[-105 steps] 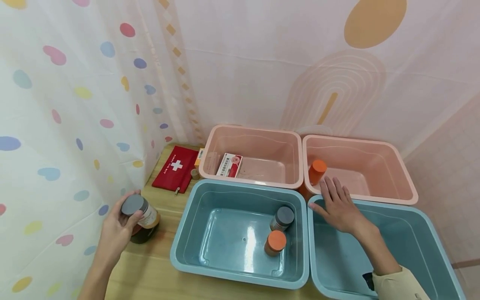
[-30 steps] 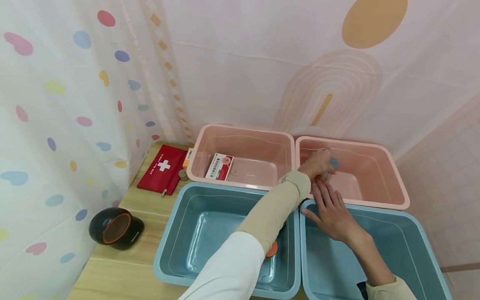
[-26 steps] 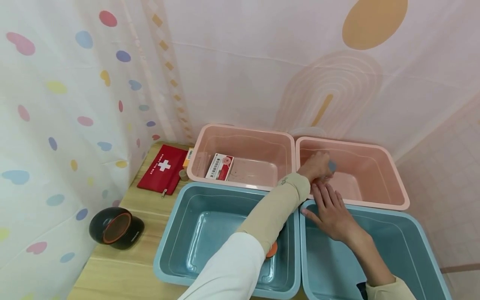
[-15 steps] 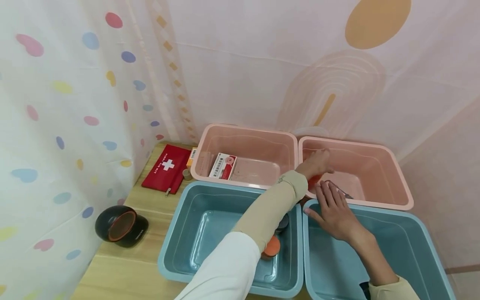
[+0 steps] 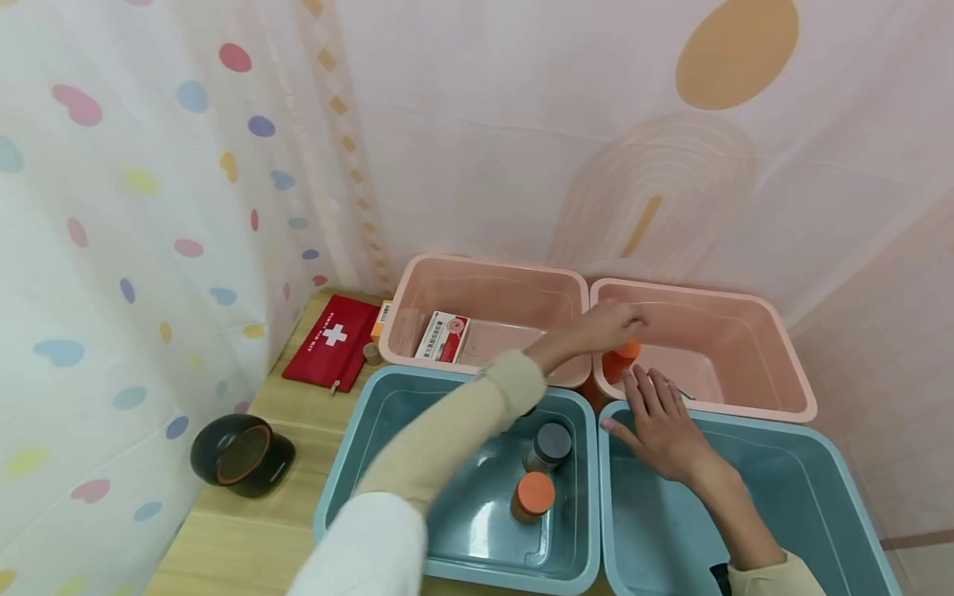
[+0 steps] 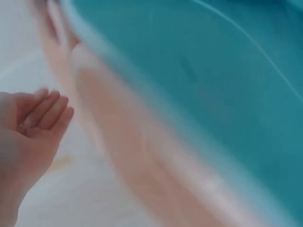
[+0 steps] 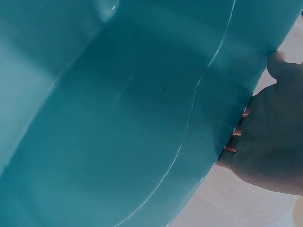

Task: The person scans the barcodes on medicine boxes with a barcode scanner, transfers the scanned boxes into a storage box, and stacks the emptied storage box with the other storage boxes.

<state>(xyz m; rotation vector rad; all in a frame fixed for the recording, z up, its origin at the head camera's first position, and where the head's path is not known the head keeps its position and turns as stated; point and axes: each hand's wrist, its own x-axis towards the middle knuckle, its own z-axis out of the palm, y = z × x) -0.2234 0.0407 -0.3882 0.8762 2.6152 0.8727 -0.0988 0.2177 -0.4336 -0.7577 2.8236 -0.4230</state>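
Note:
My left hand (image 5: 611,324) hovers over the left side of the right pink bin (image 5: 775,352), holding nothing. In the left wrist view that hand (image 6: 35,127) has loosely bent fingers. Just below it stands an orange-capped bottle (image 5: 622,356) in the bin. My right hand (image 5: 667,426) rests with extended fingers over the meeting rims of the right pink bin and the right blue bin (image 5: 812,488). Beyond its fingers a small dark edge (image 5: 684,394) shows in the pink bin; the rest is hidden. In the right wrist view the hand (image 7: 270,123) lies at the blue rim.
The left blue bin (image 5: 589,546) holds a grey-capped jar (image 5: 550,445) and an orange-capped jar (image 5: 533,495). A medicine box (image 5: 443,336) lies in the left pink bin (image 5: 495,269). Left on the table are a red first-aid pouch (image 5: 331,341) and a black rounded object (image 5: 242,455).
My left hand carried a grey-capped jar from the left side of the table into the right pink bin and let it go. It has since drawn up and left; the right hand stays put.

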